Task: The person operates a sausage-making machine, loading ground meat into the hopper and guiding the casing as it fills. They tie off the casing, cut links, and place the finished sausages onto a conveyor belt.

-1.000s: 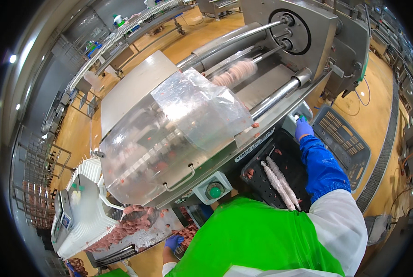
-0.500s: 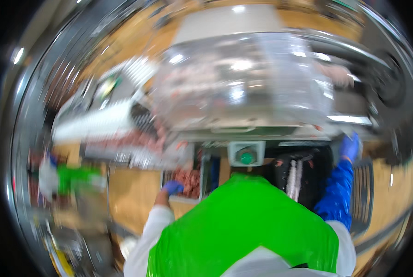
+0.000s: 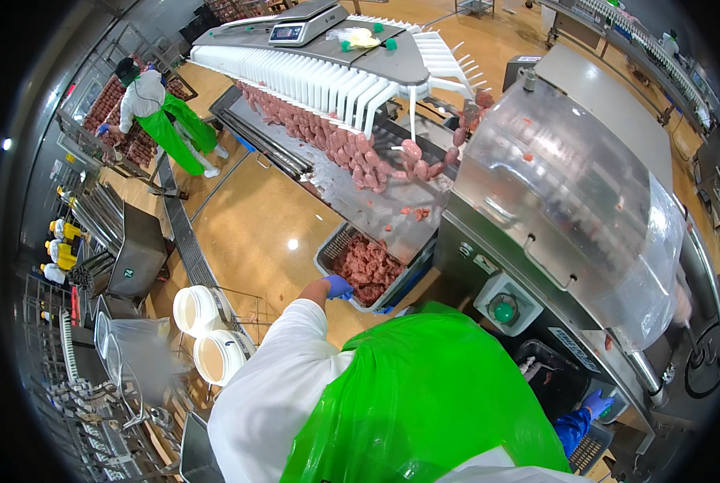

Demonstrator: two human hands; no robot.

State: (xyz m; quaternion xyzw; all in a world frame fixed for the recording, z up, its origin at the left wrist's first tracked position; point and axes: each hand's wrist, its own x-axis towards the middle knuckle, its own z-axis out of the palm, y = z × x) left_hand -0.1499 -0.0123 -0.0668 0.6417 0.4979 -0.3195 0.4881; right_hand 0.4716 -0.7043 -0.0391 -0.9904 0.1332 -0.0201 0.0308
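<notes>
My left hand (image 3: 336, 286), in a purple glove, has its fingers curled on the near rim of a grey plastic basket (image 3: 324, 262) holding minced meat scraps (image 3: 370, 266). At lower right, my right hand (image 3: 598, 402), gloved with a blue sleeve, is open, fingertips at a switch box (image 3: 613, 409) with a green button, beside a black tray (image 3: 553, 386). A steel machine (image 3: 497, 241) with a clear cover (image 3: 569, 201) stands in front of me. Pink sausage links (image 3: 364, 161) run from it onto a white-pronged conveyor (image 3: 312, 84), beneath a scale (image 3: 304, 28).
A co-worker (image 3: 147, 105) in a green apron stands at a rack of sausages (image 3: 111, 113) at upper left. Two white buckets (image 3: 215, 354), a steel cart (image 3: 143, 249) with rods and a floor drain (image 3: 179, 241) lie to the left. More machinery (image 3: 617, 32) is at upper right.
My view has swung left, bringing the sausage conveyor and co-worker into view and moving the machine rightward. My left hand stays at the scrap basket, my right at the switch box.
</notes>
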